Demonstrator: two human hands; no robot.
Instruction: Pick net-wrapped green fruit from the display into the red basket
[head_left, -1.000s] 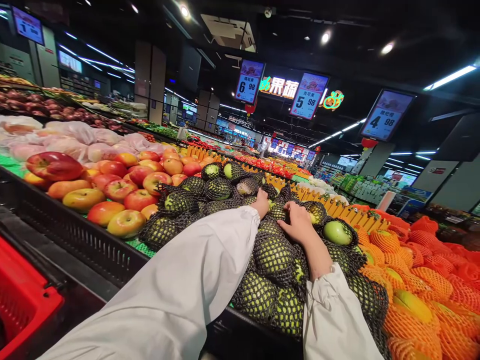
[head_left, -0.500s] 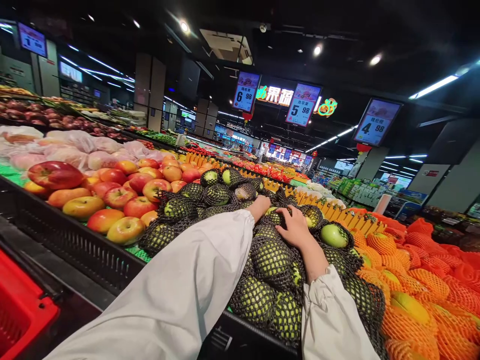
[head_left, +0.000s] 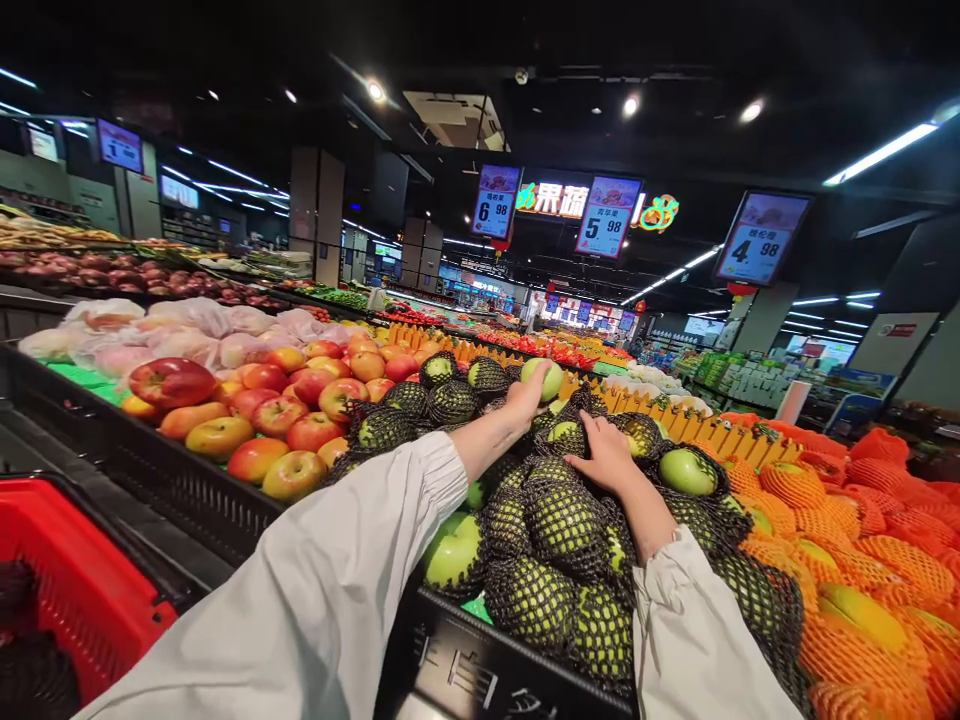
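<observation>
My left hand (head_left: pixel 525 402) is closed around a bare green apple (head_left: pixel 550 381) at the back of the pile, its fingers partly hidden behind the fruit. My right hand (head_left: pixel 606 452) rests with thumb and fingers apart on green apples in black foam netting (head_left: pixel 562 510); some of its fingertips are hidden among the nets. Another green apple (head_left: pixel 687 471), partly out of its net, lies right of that hand. Below my left forearm, a large green apple (head_left: pixel 454 550) pokes out of its net near the front edge.
Red and yellow apples (head_left: pixel 277 415) lie to the left, with bagged fruit (head_left: pixel 195 330) beyond. Fruit in orange nets (head_left: pixel 862 630) fills the right side. A red basket (head_left: pixel 105 580) holding dark netted items stands at lower left. Price screens (head_left: pixel 608 217) hang overhead.
My left hand has come up with a green apple now visible in it. The large green apple near the front edge has come into sight. The view has shifted, showing more of the red basket.
</observation>
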